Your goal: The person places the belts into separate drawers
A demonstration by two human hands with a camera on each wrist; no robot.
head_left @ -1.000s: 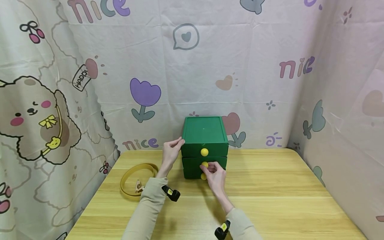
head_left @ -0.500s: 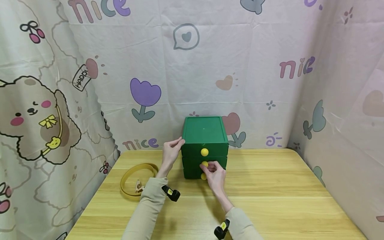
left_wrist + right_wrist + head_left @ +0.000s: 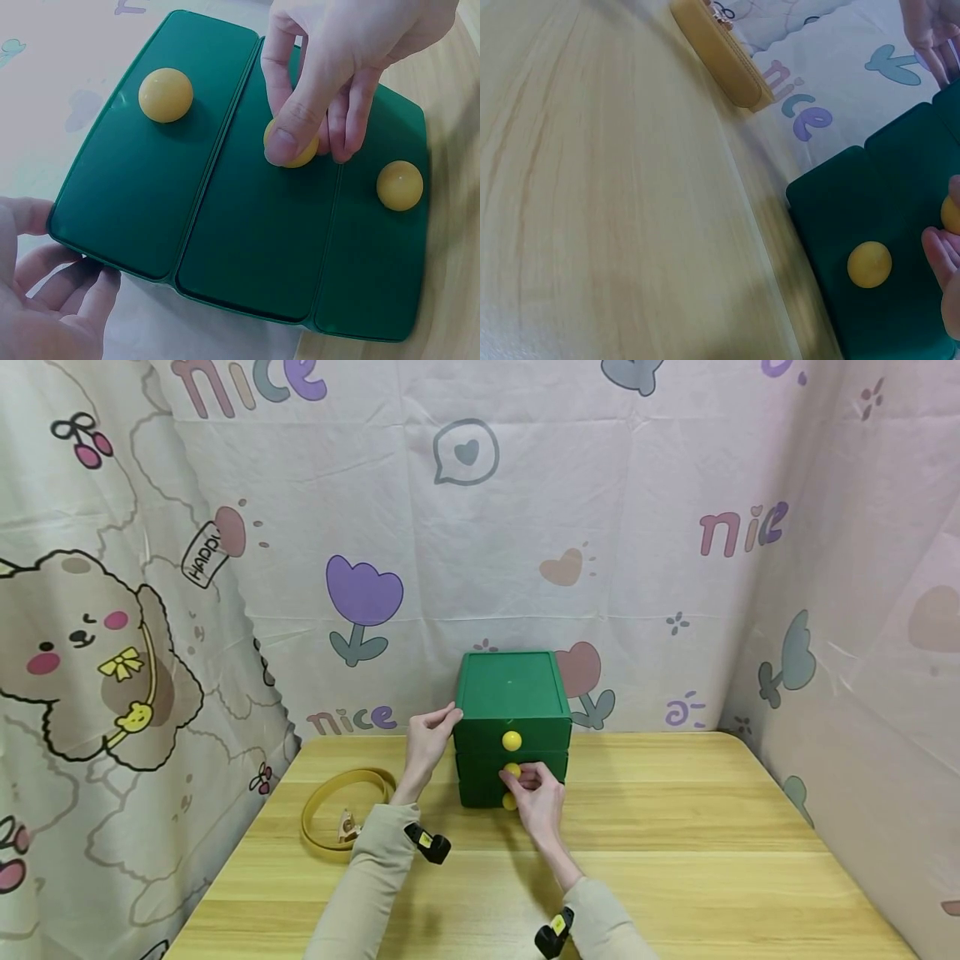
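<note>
A green box with three stacked drawers point(image 3: 513, 685) stands on the table, each drawer front bearing a round yellow knob. My right hand point(image 3: 542, 802) pinches the middle knob point(image 3: 305, 156) between thumb and fingers. At the box's upper left front corner, my left hand point(image 3: 426, 747) holds on, its fingertips against the side wall in the left wrist view. The top knob point(image 3: 166, 95) and the bottom knob point(image 3: 400, 186) are untouched. All the drawer fronts sit nearly flush with one another.
To the left of the box lies a looped yellow-tan belt point(image 3: 309, 810) with a metal buckle point(image 3: 347, 827), partly behind the left sleeve. The wooden table point(image 3: 697, 835) runs back to a printed cloth point(image 3: 480, 568) that hangs behind and on both sides.
</note>
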